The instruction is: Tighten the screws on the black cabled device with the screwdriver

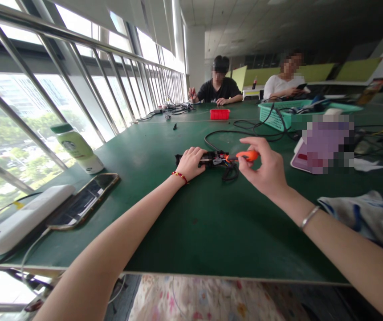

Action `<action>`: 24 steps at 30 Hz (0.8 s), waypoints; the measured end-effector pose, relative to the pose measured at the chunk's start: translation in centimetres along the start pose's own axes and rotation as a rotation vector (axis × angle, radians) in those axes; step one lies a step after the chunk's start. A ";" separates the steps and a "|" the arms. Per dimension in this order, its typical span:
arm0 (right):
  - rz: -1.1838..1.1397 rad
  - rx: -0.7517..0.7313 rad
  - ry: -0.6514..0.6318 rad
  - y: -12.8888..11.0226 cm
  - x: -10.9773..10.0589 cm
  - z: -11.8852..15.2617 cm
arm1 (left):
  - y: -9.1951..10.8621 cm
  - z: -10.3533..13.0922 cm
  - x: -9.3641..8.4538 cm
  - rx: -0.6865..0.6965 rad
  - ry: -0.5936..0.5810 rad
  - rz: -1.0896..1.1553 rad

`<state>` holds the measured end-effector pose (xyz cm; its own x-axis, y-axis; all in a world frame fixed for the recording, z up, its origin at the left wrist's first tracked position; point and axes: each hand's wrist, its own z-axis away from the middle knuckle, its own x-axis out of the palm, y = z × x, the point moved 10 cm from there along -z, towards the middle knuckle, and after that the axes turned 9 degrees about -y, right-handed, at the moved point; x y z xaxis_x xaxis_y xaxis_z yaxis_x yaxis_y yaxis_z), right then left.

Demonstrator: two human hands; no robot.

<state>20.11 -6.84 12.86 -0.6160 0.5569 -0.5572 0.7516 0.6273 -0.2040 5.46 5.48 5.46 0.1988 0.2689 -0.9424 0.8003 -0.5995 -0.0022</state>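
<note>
On the green table lies a long black device (215,159) with bare wires and small parts at its right end. My left hand (191,161) is closed over its left half, fingers laid across it and pressing it to the tabletop. My right hand (265,166) is closed around the orange handle of a screwdriver (249,155), gripped between thumb and fingers. The screwdriver lies nearly level and points left at the device's wired end; its tip is too small to make out. A black cable leads away behind the device.
At left are a bottle (78,149), a phone (86,200) and a white power strip (27,218). A red tray (220,114), a green basket (271,117), a propped purple phone (325,145) and a cloth (361,214) lie farther out. Two people sit across the table.
</note>
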 end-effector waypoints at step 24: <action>0.066 0.007 -0.016 -0.3 0.2 0.0 | -0.5 -0.2 0.9 -0.021 -0.043 0.059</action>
<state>19.77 -6.93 12.79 -0.5615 0.5882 -0.5820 0.7921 0.5856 -0.1723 5.35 6.20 4.69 0.2222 0.2009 -0.9541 0.8000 -0.5970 0.0606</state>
